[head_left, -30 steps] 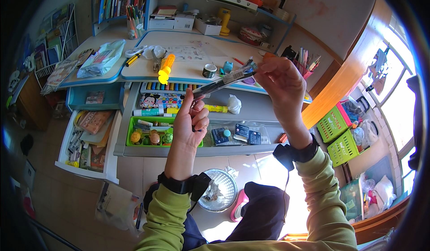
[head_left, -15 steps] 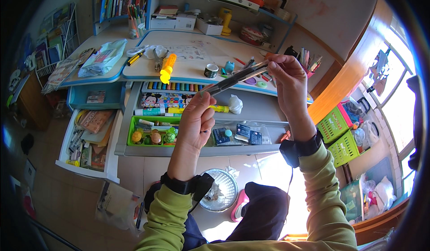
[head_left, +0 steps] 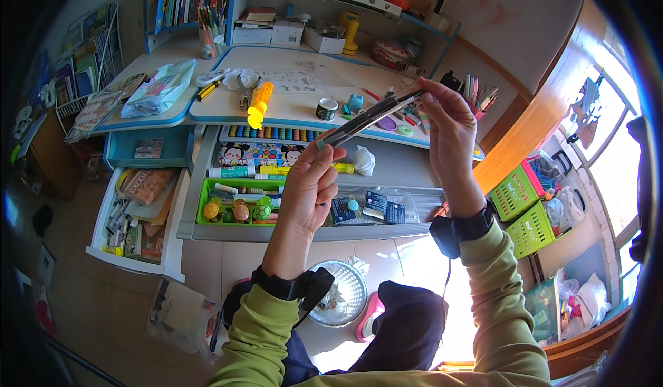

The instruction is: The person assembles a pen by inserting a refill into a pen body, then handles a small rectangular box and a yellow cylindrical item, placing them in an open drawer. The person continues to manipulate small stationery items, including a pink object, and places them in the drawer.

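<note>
1. The left hand pinches the lower end of a slim dark pen; right hand fingers close on its upper end.
2. Beyond the fingertips: yellow toy, tape roll.
3. Below: open drawer, green tray.

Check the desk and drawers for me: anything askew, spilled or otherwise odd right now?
Nothing looks spilled or broken. The left hand and right hand hold a slim dark pen-like stick between them, slanted. Two drawers, the wide desk drawer and the side drawer, stand pulled open and crowded. A yellow toy lies on its side on the desk.
</note>
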Motion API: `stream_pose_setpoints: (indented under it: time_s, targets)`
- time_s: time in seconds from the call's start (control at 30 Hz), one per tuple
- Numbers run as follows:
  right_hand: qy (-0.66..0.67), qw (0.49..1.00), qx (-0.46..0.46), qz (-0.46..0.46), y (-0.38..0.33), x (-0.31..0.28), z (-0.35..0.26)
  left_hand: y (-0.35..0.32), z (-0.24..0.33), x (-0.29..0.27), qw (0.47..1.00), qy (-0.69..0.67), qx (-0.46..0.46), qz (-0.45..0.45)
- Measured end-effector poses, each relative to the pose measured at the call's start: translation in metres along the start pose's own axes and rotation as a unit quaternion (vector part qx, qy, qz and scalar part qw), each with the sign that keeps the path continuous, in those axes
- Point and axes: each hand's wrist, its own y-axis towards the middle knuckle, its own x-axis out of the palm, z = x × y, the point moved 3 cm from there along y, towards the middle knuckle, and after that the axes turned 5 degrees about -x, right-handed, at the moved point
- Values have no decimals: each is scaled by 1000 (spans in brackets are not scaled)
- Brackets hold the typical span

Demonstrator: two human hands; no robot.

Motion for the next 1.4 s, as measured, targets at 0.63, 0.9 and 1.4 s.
stream_pose_setpoints:
  time_s: [0.63, 0.9, 1.4]
  targets:
    - [178, 973, 146, -2, -12, 49, 12, 6, -18, -12, 997, -44, -55, 28]
    - [116, 987, 108, -4, 10, 30, 5, 6, 8, -30, 986, -150, -7, 67]
    - [-73, 867, 251, -425, -70, 77, 11, 3, 6, -14, 966, -139, 203, 77]
